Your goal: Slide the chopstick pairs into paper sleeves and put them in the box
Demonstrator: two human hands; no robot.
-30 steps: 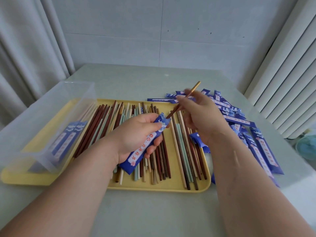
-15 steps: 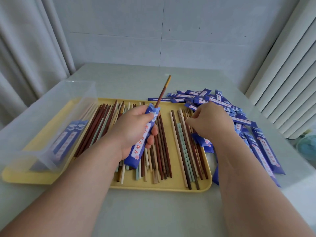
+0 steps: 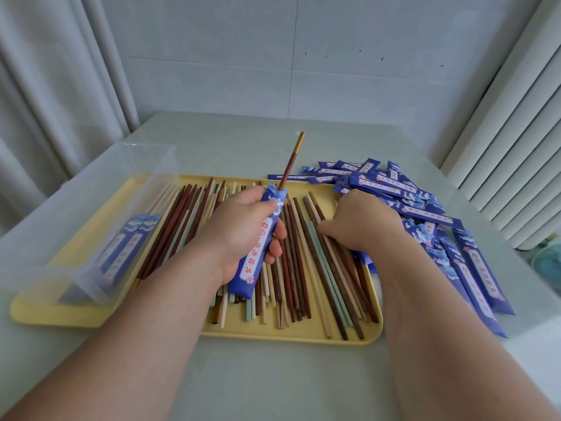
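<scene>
One brown wooden chopstick [image 3: 290, 159] protrudes from the blue paper sleeve [image 3: 258, 247] clasped in the left hand [image 3: 243, 235]. Right hand [image 3: 361, 223] curls over tray chopsticks; grasp unclear. Sleeve flimsy, likely crushable: hold mid-length.

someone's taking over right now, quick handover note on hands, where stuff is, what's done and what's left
Left hand: shut on a blue paper sleeve with one brown chopstick sticking out the top.
Right hand: down on the loose chopsticks on the yellow tray, grip hidden.
Done: a few filled sleeves lie in the clear box at the tray's left end.
Left: add the second chopstick, box this sleeve, then work through the tray. Empty sleeves are piled to the right.
</scene>
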